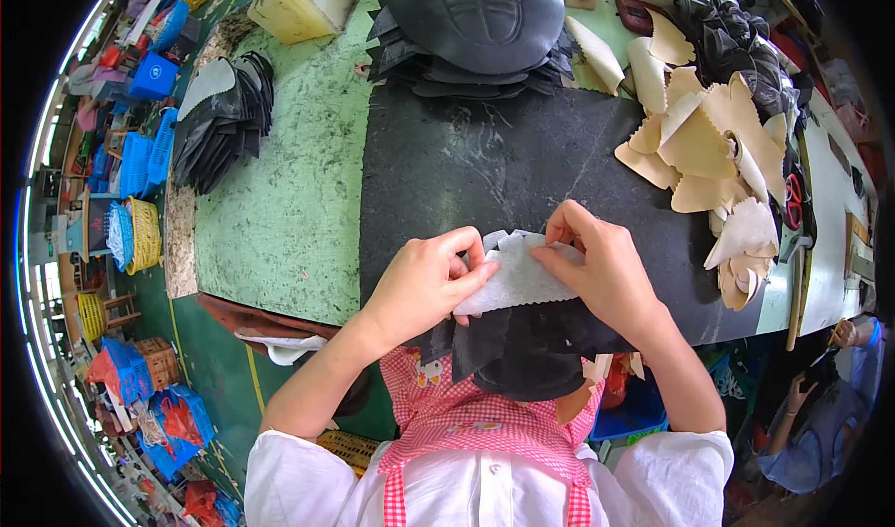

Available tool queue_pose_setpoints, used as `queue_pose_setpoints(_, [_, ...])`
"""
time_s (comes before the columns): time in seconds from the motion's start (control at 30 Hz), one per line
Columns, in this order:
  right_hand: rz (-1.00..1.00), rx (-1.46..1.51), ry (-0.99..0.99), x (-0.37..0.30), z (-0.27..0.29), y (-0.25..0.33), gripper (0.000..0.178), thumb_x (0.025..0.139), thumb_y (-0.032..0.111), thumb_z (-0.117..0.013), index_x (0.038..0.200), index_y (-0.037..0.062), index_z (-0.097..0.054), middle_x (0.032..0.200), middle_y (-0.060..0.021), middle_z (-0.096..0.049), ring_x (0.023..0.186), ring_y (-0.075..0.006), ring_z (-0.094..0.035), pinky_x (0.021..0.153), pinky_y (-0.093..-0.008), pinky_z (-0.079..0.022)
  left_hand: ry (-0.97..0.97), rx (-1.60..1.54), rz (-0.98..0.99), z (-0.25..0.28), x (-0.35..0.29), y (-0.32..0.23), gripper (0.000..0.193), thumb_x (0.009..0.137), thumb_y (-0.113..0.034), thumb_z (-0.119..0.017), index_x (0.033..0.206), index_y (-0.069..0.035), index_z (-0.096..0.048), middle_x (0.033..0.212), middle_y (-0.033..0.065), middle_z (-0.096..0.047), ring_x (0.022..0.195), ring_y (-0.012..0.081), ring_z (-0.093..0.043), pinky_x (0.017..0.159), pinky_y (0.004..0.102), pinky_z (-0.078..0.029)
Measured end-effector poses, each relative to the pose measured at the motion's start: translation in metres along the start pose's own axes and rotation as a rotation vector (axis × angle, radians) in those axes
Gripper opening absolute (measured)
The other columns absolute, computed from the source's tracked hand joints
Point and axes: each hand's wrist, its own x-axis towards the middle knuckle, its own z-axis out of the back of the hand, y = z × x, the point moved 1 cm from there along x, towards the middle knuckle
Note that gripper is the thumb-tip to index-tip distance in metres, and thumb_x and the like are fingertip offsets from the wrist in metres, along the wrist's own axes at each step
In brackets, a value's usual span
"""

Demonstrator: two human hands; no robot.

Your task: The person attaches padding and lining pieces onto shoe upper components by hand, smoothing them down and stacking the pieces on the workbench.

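Observation:
At the table's near edge, both hands pinch a pale grey piece of sheet with zigzag-cut edges. My left hand grips its left end between thumb and fingers. At the upper right corner, my right hand has thumb and fingertips closed on it. Directly below the pale piece, a black leather-like piece hangs over the edge toward my lap; whether the two are joined I cannot tell. Under them spreads a black work mat.
Black moulded pieces are stacked at the far side. A fanned black stack lies left on the green tabletop. Beige cut pieces heap at right, beside red-handled scissors and a hammer. Another person is at lower right.

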Motion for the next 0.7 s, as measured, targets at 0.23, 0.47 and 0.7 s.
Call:
queue_pose_setpoints(0.23, [0.028,0.098,0.009,-0.002,0.001,-0.005,0.021,0.080,0.011,-0.073,0.088,0.0027,-0.055,0.069,-0.0060,-0.054,0.060,-0.0131,-0.046,0.058,-0.0276,-0.042,0.041,0.109,-0.035,0.001,-0.002,0.000,0.024,0.093,-0.020,-0.065,0.080,-0.003,-0.054,0.059,0.0020,-0.061,0.056,0.0055,-0.060,0.050,0.0236,-0.045])
queue_pose_setpoints(0.47, [0.137,-0.103,-0.004,-0.005,-0.003,0.002,0.020,0.082,0.012,-0.068,0.092,0.0040,-0.052,0.083,-0.0136,-0.064,0.077,-0.0345,-0.065,0.066,-0.0395,-0.050,-0.149,0.916,-0.303,-0.005,-0.005,-0.011,0.030,0.083,-0.029,-0.071,0.078,-0.004,-0.056,0.057,0.0053,-0.061,0.049,0.0224,-0.060,0.050,0.0359,-0.047])
queue_pose_setpoints(0.7, [-0.015,-0.045,0.071,-0.011,0.009,0.011,0.025,0.086,0.009,-0.063,0.107,0.0039,-0.050,0.090,-0.0167,-0.066,0.079,-0.0308,-0.067,0.063,-0.0367,-0.052,-0.142,0.599,-0.678,-0.054,-0.035,-0.010,0.076,0.075,-0.039,-0.075,0.129,0.004,-0.046,0.133,0.0238,-0.046,0.125,0.0382,-0.047,0.102,0.0416,-0.041])
